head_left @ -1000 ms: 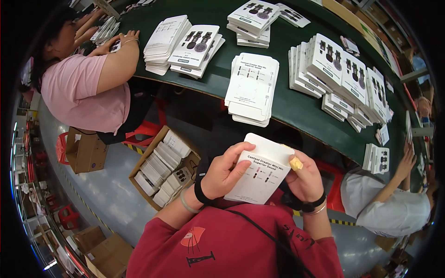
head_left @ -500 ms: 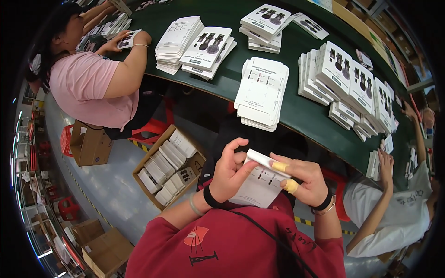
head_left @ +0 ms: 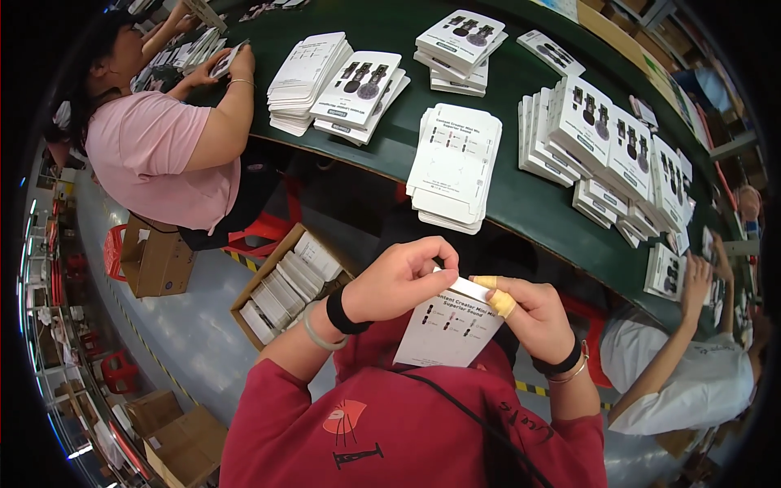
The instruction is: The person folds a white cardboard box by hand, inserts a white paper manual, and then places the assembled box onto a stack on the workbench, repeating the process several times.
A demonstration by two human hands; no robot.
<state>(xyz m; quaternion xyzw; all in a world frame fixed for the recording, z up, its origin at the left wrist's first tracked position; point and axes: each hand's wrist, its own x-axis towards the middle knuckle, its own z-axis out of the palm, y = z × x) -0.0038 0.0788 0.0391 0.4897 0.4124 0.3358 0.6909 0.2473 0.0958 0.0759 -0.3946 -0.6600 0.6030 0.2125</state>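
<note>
A white flat carton (head_left: 446, 329) with small coloured pictures printed on its face is held upright in front of my red shirt, its top end toward the table. My right hand (head_left: 533, 317), with yellow tape round two fingers, grips its upper right corner. My left hand (head_left: 403, 276) is closed at the upper left corner, its thumb and curled fingers at the top edge; the fingertips are partly hidden. Just beyond my hands, a stack of flat white cartons (head_left: 454, 167) lies at the near edge of the green table (head_left: 382, 154).
More stacks of printed cartons stand on the left (head_left: 305, 77), far middle (head_left: 460, 41) and right (head_left: 586, 122). Below left is a cardboard box (head_left: 236, 309) packed with white cartons. A person in pink (head_left: 163, 146) works at the left, another in white (head_left: 691, 382) at the right.
My left hand has swung over the carton's top edge, its fingers curling in from their raised pose. The top flap now looks folded down, and more of the carton's printed face shows.
</note>
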